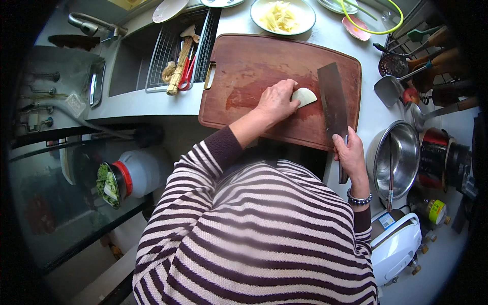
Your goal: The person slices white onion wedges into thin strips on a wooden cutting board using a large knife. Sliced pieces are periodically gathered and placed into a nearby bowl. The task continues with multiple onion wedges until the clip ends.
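Observation:
My left hand [277, 100] rests on a reddish-brown cutting board [244, 63], its thumb and fingers gripping a pale, half-round vegetable piece [305, 97]. Part of that piece is hidden under my fingers. In my right hand [350, 152] is the handle of a cleaver [333, 97], at the board's right side. The broad dark blade points away from me, to the right of the vegetable and apart from it. Wet patches mark the board around my left hand. Beyond its far edge, a white bowl [256, 23] holds pale yellow strips [280, 18].
A sink [129, 72] with a wire basket [156, 72] lies left of the board; a bundled whisk brush [179, 70] and red-handled scissors [187, 74] sit inside. To the right stand a steel bowl [400, 160], hanging utensils [392, 89] and a white appliance [396, 248].

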A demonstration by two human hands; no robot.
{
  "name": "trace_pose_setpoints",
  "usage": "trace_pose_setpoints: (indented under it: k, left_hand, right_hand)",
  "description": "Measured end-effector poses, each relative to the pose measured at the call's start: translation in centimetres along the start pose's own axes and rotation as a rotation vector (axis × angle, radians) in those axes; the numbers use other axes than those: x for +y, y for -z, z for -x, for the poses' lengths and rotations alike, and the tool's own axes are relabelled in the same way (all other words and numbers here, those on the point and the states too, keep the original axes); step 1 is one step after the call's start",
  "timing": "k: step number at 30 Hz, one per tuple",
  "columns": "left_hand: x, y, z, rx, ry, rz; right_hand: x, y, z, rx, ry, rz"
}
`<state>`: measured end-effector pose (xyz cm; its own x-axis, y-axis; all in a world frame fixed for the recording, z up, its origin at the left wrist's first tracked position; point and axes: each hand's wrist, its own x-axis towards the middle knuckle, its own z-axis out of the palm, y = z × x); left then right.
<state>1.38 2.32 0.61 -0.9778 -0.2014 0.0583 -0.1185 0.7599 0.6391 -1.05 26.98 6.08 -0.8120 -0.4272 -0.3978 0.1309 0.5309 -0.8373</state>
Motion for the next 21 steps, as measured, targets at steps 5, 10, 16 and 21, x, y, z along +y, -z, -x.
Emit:
trace_pose_setpoints:
  k: [5, 10, 16, 21]
  left_hand:
    - [-0.6, 0.6, 1.4, -0.003, -0.084, -0.074]
    - [-0.2, -0.9, 1.4, 0.042, -0.195, -0.132]
    - [0.5, -1.9, 1.0, 0.068, -0.194, -0.197]
    - [0.4, -2.7, 0.5, 0.254, -0.432, -0.137]
  right_hand:
    - [0.8, 0.3, -0.6, 0.083, 0.183, 0.317]
    - [-0.8, 0.6, -0.5, 0.042, 0.209, 0.576]
    - [-0.1, 0.6, -0.4, 0.041, 0.322, 0.662]
    - [-0.8, 0.7, -0.6, 0.101, 0.491, 0.734]
